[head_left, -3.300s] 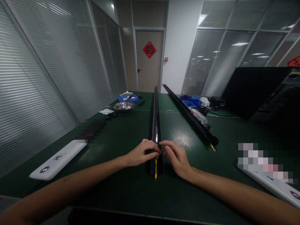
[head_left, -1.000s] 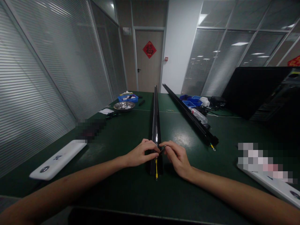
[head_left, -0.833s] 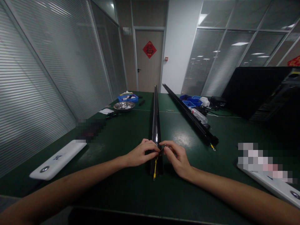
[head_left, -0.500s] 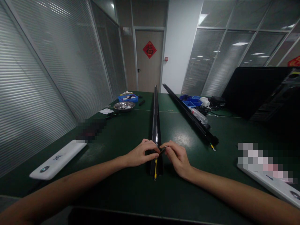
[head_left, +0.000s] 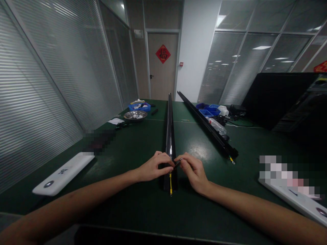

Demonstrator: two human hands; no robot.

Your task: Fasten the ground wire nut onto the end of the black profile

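Observation:
A long black rail (head_left: 170, 132) runs away from me down the middle of the table, its near end under my hands. My left hand (head_left: 156, 166) reaches over that end from the left, thumb and fingers closed at the lower end of a small dark wrench (head_left: 176, 165). From the right, my right hand (head_left: 192, 172) pinches the wrench's other, rounded end between thumb and forefinger. The wrench slants across the rail; the fastener under its lower end is hidden by fingers. Just below hangs a short yellow wire (head_left: 171, 183) with a ring terminal, over the rail's near end.
A second black rail (head_left: 204, 122) lies slanted on the right, with its own yellow wire (head_left: 231, 160). White devices (head_left: 63, 173) flank my arms. Further back stand a metal bowl (head_left: 135, 116), a blue basket (head_left: 143, 108) and blue bins (head_left: 208, 110). Dark equipment (head_left: 281, 102) rises at the right.
The loose end of the yellow wire has swung slightly to the right. Both hands and the wrench keep nearly the same position.

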